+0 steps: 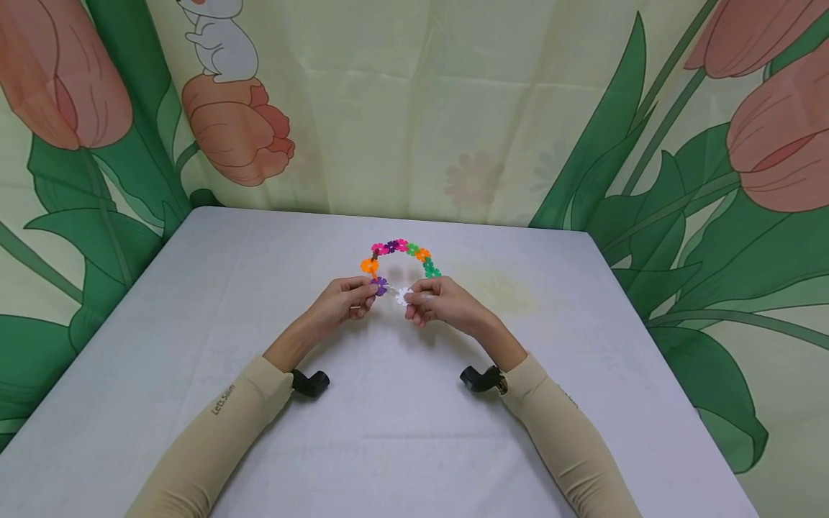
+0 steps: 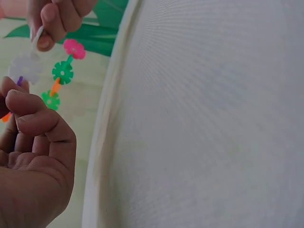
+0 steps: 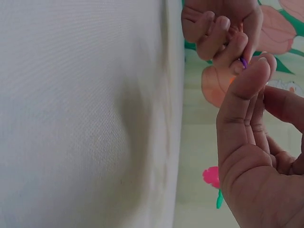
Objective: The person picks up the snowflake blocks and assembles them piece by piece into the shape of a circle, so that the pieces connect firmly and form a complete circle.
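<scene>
A loop-shaped chain of colourful plastic snowflake discs (image 1: 402, 245) is held up over the table between the two hands. At its lower left my left hand (image 1: 340, 299) pinches a purple snowflake disc (image 1: 381, 285), which joins an orange one (image 1: 369, 265). My right hand (image 1: 445, 302) pinches at the white discs, one white snowflake disc (image 1: 403, 296) showing beside its fingertips. In the left wrist view, a white disc (image 2: 27, 69) spans the space between both hands. The chain's right side, with green discs (image 1: 432, 269), runs down behind my right hand, where its end is hidden.
A white cloth covers the table (image 1: 388, 446). Behind it hangs a cream curtain (image 1: 401, 108) printed with tulips and leaves. Black wrist-camera mounts (image 1: 311, 383) stick out from both sleeve cuffs, above the tabletop.
</scene>
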The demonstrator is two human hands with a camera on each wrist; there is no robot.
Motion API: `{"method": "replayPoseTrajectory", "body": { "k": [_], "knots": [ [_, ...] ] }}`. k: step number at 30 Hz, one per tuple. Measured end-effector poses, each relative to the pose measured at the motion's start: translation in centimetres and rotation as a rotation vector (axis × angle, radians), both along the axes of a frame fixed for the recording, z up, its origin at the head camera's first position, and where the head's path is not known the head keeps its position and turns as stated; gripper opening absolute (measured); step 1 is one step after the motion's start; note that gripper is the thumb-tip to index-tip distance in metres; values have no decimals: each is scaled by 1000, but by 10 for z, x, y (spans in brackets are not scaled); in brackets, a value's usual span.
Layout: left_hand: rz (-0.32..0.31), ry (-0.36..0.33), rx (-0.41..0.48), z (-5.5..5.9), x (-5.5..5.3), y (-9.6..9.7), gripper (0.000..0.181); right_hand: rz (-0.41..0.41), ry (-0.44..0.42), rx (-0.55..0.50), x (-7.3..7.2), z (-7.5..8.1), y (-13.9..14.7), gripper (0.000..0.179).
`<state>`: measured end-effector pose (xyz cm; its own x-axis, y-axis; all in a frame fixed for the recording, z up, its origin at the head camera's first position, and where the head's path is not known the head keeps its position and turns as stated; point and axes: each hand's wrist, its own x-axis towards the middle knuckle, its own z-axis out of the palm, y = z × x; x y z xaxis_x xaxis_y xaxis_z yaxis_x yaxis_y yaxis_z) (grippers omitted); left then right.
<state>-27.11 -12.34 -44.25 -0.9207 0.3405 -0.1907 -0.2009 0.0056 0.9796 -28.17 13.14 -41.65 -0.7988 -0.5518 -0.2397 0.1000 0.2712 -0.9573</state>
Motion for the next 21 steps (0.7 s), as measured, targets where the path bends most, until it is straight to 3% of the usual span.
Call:
{"method": "replayPoseTrajectory", "body": {
  "k": [10, 21],
  "knots": [
    [1, 2, -8, 0, 0, -2, 14, 29, -16, -18, 0, -1, -2, 30],
    [-3, -3, -9, -1, 0, -1, 16, 47, 3, -38, 1, -4, -2, 15]
  ]
}}
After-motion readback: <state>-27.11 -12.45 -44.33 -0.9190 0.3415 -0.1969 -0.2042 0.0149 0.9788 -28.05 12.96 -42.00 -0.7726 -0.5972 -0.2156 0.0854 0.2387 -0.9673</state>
